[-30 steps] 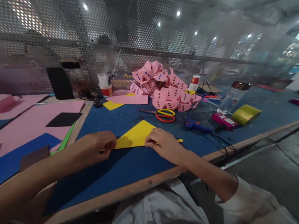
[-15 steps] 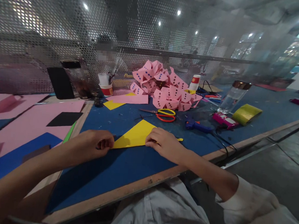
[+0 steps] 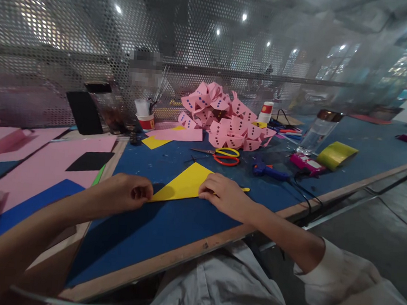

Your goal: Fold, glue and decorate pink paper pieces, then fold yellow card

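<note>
A sheet of yellow paper (image 3: 183, 184) lies on the blue tabletop, its near side a long straight edge that looks folded. At that edge's left end, the fingers of my left hand (image 3: 133, 194) are pinched on the paper's corner. My right hand (image 3: 223, 194) has its fingers closed on the edge farther right and covers part of the sheet. A narrow yellow tip (image 3: 246, 189) sticks out beyond my right hand. Just behind the paper lie scissors (image 3: 226, 156) with one yellow and one red handle.
Pink dotted paper shapes (image 3: 223, 116) are heaped at the back. To the right lie a blue glue gun (image 3: 270, 172), a magenta box (image 3: 307, 164) and a clear bottle (image 3: 318, 133). Pink sheets (image 3: 48, 159) and a blue sheet (image 3: 59, 193) cover the left side. A paper cup (image 3: 145, 119) holds tools.
My left hand has shifted slightly left along the paper's near edge. My right hand stays almost in place on the paper.
</note>
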A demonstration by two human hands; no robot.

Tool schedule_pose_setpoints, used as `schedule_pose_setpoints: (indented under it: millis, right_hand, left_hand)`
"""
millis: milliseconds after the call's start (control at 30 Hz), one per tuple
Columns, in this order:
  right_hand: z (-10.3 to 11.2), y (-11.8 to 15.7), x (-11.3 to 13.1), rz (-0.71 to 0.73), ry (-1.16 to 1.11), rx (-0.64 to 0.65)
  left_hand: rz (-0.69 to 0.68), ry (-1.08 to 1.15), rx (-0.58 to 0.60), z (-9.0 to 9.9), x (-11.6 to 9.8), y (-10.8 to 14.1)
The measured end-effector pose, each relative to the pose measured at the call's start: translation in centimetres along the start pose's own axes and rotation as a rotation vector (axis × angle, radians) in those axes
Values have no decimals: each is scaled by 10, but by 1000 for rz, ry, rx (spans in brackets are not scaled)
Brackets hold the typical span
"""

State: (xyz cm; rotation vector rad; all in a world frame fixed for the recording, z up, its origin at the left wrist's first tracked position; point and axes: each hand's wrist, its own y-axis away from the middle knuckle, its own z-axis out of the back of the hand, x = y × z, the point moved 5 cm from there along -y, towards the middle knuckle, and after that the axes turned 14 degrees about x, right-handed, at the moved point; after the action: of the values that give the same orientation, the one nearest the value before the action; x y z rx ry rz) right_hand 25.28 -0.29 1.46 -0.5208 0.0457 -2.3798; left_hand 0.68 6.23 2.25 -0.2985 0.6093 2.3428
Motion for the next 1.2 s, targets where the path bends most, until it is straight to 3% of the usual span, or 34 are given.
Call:
schedule_pose_setpoints:
  millis: [233,767,1067,1200]
  right_hand:
    - [0,0,-1,-19,-11,4]
    - [1,-3,-1,-50,-49,8]
    - [2,-10,-4,-95,-82,71]
    - [1,-10,-4,-88,-81,52]
  left_hand:
    - [40,54,18,3,1,5]
    - [-5,-30,62,-4,-3,3]
    - [-4,-36,-1,-7,0,3]
    - [-48,-37,-36,-6,-11,4]
